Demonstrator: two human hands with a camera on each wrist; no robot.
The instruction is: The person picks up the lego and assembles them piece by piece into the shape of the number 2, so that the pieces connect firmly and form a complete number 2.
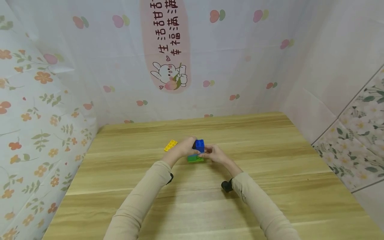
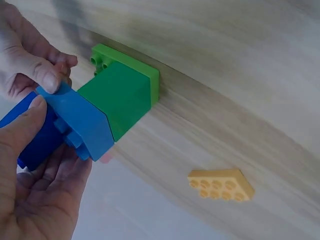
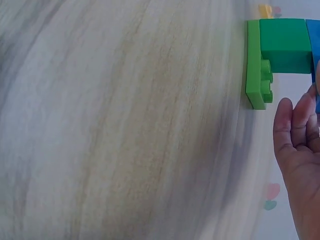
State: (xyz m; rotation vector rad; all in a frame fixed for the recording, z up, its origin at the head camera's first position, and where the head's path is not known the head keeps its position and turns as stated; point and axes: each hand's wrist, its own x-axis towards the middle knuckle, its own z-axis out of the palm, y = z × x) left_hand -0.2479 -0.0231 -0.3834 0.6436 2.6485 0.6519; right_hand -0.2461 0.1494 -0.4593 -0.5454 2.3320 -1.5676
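Both hands meet at a small stack of toy building bricks on the table. At its foot lies a light green studded plate (image 3: 254, 65). A darker green block (image 2: 120, 97) stands on part of it, leaving a few studs bare. Over this block sits a light blue brick (image 2: 82, 117), overhanging toward the right hand. My left hand (image 1: 183, 147) grips a dark blue brick (image 1: 200, 145) between thumb and fingers, on top of the light blue one, tilted against it with studs showing. My right hand (image 1: 218, 155) pinches the overhanging end of the light blue brick.
A yellow studded plate (image 1: 171, 145) lies on the wooden table (image 1: 192, 206), left of the stack and beyond the left forearm. A patterned curtain (image 1: 240, 66) hangs behind the table's far edge. Dark wrist-worn gear (image 1: 227, 185) shows at the right cuff.
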